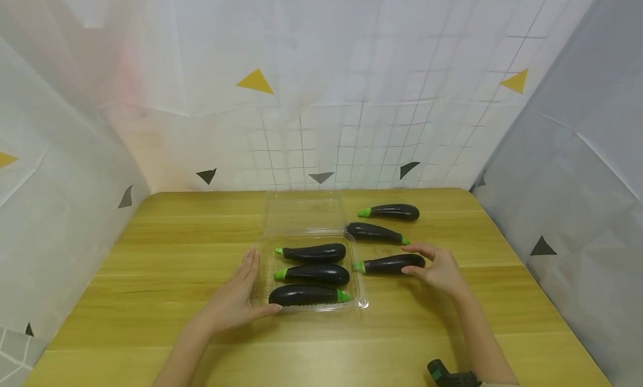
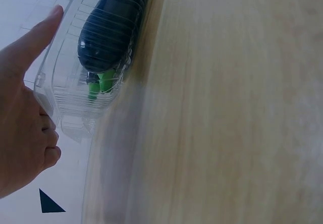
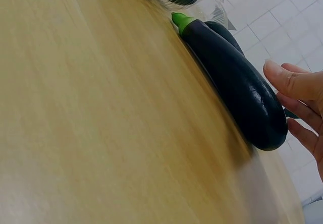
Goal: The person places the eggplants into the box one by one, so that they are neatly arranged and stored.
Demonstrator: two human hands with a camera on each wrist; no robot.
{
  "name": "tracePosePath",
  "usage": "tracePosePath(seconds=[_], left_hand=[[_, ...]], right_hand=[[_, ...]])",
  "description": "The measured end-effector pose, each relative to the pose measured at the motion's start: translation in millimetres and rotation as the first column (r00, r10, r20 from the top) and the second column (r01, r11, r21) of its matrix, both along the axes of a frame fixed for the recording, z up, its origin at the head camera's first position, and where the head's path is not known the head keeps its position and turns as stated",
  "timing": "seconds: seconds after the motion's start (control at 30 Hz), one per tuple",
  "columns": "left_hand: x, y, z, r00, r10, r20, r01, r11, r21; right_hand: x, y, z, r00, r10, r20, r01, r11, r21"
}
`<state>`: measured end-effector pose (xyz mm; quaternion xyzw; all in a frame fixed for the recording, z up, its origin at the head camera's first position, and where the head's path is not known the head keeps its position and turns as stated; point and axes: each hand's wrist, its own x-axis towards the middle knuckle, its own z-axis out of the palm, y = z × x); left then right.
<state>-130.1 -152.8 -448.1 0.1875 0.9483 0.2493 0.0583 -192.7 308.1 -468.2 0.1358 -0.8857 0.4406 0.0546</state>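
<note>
A clear plastic clamshell box lies with its lid folded back, three dark eggplants in its base: a rear one, a middle one and a front one. My left hand rests against the box's left side, fingers straight, thumb at the front rim. To the right of the box, my right hand spreads its thumb and fingers around the thick end of another eggplant. In the right wrist view, a gap shows between the thumb and this eggplant, whose green stem points toward the box.
Two more eggplants lie behind the right hand's one: a nearer one beside the box and a farther one. The transparent lid extends toward the back edge of the wooden table. White sheeting surrounds the table's back and sides.
</note>
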Motion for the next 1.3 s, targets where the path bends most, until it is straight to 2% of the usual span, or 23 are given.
tracePosePath(seconds=[0.4, 0.73, 1.03, 1.3], left_hand=[[0.6, -0.5, -0.8, 1.0, 0.0, -0.012, 0.0, 1.0, -0.002], [0.6, -0.2, -1.0, 1.0, 0.0, -0.006, 0.0, 1.0, 0.004], [0.3, 0.5, -0.5, 1.0, 0.0, -0.012, 0.0, 1.0, 0.012], [1.2, -0.1, 0.4, 1.0, 0.001, -0.005, -0.001, 1.0, 0.013]], right_hand=[[-2.4, 1, -7.0, 1.0, 0.004, -0.021, -0.004, 1.0, 0.022], [-0.9, -1, -11.6, 0.999, -0.025, -0.044, 0.031, 0.989, 0.145], [-0.9, 1, -14.5, 0.998, -0.028, -0.049, 0.036, 0.985, 0.17], [4.1, 1, -15.3, 0.999, -0.025, -0.042, 0.031, 0.99, 0.136]])
